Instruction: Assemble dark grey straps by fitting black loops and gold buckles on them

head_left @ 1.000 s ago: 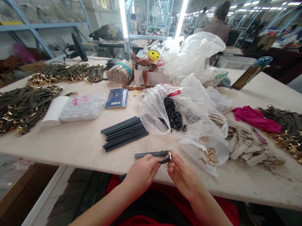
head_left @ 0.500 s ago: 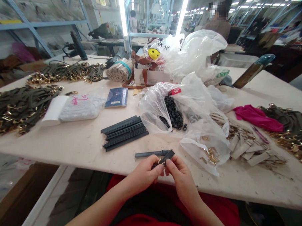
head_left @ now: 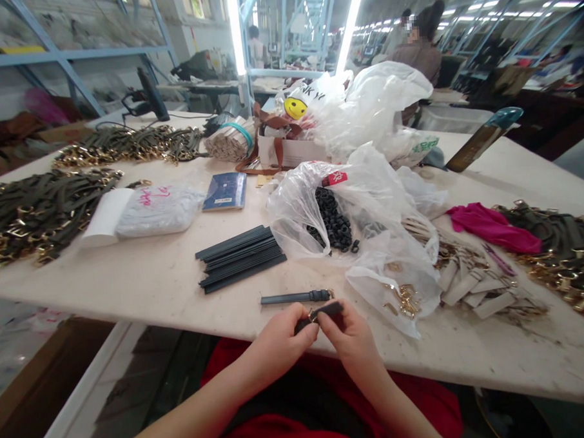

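The stack of dark strips lies on the table, its pieces plain, with no loop or metal fitting to be seen on them, so that share of the work seems untouched. Nearer the person than the stack and to its right, a banded strap lies by itself, with a thicker part near its right end and a gold glint at the tip; it appears the most complete dark piece in sight.

The held strap is off the stack's near right corner, closer to the person, and seems partway along: a gold fitting shows on it, though whether it is secured cannot be told. The left hand pinches one side between thumb and curled fingers, while the right hand grips the other, its thumb near the fitting.

Right of the stack, a plastic bag gapes around many black loops; farther right of it and nearer the person, a smaller bag holds loose gold pieces, so parts look plentiful. Well to the stack's right lie beige straps. Far to its left, olive straps with gold buckles are heaped and look finished, and a similar heap lies far to its right
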A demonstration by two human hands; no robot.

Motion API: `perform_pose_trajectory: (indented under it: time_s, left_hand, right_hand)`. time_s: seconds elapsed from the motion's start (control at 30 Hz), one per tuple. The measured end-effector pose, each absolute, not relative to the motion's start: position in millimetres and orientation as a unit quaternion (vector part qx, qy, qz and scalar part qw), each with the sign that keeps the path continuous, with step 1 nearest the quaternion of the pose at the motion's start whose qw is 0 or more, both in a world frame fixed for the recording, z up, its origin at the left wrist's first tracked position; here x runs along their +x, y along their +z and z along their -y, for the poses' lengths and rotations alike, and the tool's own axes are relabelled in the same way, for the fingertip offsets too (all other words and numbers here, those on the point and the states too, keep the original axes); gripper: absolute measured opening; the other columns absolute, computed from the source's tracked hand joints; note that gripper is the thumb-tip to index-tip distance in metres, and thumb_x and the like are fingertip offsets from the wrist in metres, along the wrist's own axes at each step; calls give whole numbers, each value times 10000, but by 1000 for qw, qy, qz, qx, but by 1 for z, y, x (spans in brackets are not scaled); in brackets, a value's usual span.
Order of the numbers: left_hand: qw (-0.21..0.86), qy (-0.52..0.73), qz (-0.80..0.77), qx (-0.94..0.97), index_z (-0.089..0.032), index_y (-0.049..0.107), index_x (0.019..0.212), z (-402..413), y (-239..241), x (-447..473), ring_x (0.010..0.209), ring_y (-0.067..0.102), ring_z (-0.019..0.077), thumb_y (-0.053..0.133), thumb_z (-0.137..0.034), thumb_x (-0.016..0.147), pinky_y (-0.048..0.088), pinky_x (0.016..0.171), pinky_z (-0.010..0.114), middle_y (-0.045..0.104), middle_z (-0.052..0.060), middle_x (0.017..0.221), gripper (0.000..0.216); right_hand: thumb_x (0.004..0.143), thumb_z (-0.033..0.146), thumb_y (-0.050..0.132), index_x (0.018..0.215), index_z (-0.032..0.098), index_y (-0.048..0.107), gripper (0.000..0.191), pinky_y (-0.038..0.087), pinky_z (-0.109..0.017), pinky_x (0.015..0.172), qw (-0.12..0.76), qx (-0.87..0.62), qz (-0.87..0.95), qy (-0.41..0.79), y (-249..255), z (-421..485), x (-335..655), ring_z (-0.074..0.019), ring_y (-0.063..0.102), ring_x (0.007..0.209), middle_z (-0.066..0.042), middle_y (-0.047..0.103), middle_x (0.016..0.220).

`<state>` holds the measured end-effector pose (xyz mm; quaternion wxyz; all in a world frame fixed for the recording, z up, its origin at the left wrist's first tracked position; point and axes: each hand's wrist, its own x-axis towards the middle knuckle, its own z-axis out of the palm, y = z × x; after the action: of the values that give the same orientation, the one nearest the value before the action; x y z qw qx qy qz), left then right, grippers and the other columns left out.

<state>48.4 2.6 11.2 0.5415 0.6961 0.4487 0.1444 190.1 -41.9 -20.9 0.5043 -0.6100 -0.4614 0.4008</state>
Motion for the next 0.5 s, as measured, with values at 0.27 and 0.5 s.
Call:
perform_pose_trajectory:
  time_s: [0.27,0.5]
  left_hand:
    - [584,155,-424,675,-164,486,698,-10,2,48,545,470,100,494,-422,800,356,537,208,523,-39,595,277]
    - [649,205,-373,630,-153,481,1082,-23,-2,50,609,525,106,449,-282,825,426,621,237,546,-17,697,288]
  right_hand:
    - [765,389,583,689,189,548,217,383,-242,558,500,-548,455,493,-13,38,198,-117,457,568,32,507,600]
    - [908,407,267,786,158,602,435,421,-261,583,373,-635,593,325,-6,-18,242,-151,543,620,-38,593,671]
